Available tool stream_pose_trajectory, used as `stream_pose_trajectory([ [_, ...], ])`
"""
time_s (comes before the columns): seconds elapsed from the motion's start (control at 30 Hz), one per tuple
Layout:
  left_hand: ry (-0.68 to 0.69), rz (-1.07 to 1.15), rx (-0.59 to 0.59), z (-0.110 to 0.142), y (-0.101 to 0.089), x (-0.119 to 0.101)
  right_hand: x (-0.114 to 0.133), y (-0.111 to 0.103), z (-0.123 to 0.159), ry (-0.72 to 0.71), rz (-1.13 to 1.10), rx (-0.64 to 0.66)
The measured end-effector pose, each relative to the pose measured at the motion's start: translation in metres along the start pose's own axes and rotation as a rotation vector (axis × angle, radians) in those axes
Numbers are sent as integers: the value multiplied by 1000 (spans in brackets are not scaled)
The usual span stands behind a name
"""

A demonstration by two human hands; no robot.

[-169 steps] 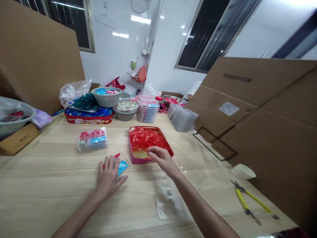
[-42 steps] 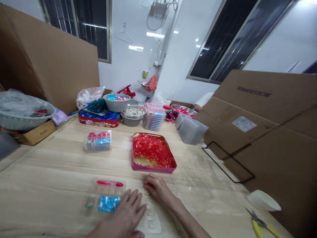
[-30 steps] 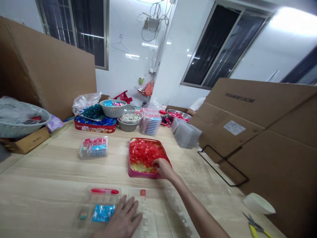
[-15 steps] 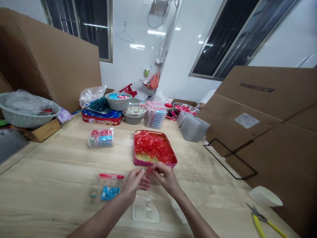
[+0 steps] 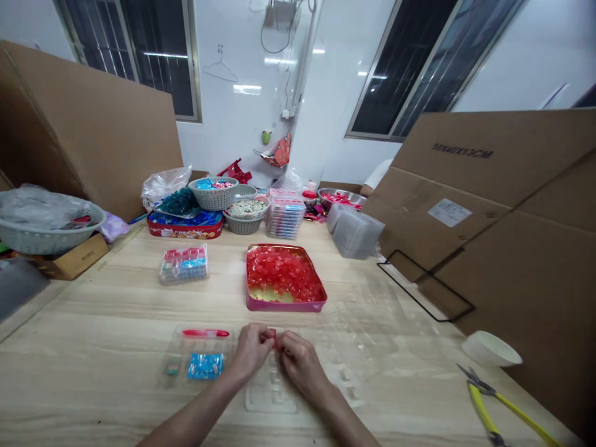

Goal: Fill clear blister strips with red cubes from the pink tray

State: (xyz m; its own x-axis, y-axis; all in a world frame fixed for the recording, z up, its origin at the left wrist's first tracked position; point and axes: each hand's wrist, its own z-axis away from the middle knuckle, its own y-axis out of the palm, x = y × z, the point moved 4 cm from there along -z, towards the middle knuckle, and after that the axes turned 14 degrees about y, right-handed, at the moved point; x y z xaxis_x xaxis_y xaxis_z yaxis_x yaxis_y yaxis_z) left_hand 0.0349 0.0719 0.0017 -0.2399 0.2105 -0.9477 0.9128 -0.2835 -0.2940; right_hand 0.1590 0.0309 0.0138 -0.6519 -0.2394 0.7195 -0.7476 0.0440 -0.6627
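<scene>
My left hand and my right hand meet above a clear plastic tray on the wooden table. Both pinch a small red piece between their fingertips. Left of my hands the same clear packaging holds a red pen and a blue packet. Just beyond my hands stands a pink tin filled with several red pieces.
A filled clear pack lies left of the tin. Baskets, a red tin and stacked packs crowd the far edge. Cardboard sheets lean at right. A white bowl and yellow-handled scissors lie near the right front.
My right hand took a red piece from the pink tin and brought it back to the clear tray. My left hand lifted off the tray and joined it; both now pinch the piece lower down.
</scene>
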Motion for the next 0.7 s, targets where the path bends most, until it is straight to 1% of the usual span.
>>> stream_pose_trajectory([
  [0.1,83,-145,40,1,3,-7,-1,-5,1,43,-3,31],
  [0.2,131,-252,41,5,5,-11,-1,-21,-10,96,-55,17],
  [0.27,171,-363,53,7,7,-12,-1,-38,-29,113,-61,-50],
  [0.3,186,-433,73,8,8,-11,-2,-46,-42,128,-20,-81],
  [0.37,199,-563,140,10,11,-9,-7,-56,-72,185,132,-107],
  [0.47,194,-631,204,11,14,-6,-20,-54,-114,282,335,-73],
  [0.53,213,-636,188,12,14,-4,-28,-47,-133,307,378,-53],
  [0.63,253,-591,121,15,11,-3,-32,-38,-146,307,403,-38],
  [0.7,294,-542,59,18,7,-3,-28,-40,-143,286,387,-35],
])
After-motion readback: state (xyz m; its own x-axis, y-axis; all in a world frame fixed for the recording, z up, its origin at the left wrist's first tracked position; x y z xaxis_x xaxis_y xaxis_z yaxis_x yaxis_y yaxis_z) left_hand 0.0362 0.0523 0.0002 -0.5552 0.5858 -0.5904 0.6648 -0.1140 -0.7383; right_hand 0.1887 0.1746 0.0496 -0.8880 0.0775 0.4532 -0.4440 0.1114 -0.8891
